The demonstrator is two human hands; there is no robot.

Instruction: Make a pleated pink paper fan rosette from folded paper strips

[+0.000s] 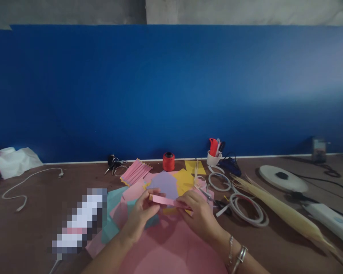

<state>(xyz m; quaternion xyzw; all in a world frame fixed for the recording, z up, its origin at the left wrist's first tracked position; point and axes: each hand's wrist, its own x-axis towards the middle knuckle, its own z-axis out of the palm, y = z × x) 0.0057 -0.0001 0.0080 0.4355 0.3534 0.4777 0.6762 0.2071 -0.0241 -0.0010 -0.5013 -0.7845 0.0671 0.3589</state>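
My left hand [138, 217] and my right hand [198, 215] pinch the two ends of a narrow folded pink paper strip [168, 201], held just above the table. Both hands have their fingers closed on it. Under them lies a large pink paper sheet [171, 247]. Behind the strip sit a lilac sheet [165, 184], yellow sheets [185, 179] and teal paper [114, 198]. A pleated pink paper fan [135, 172] lies further back on the left. My right wrist wears metal bracelets.
A red thread spool [168, 161], keys [114, 163], a white cup of pens [213, 154], white rings [246, 207], scissors [217, 201], dried leaves [288, 215], a power strip [331, 220], a round white disc [282, 178] and a white cable [25, 182] lie on the brown table before a blue wall.
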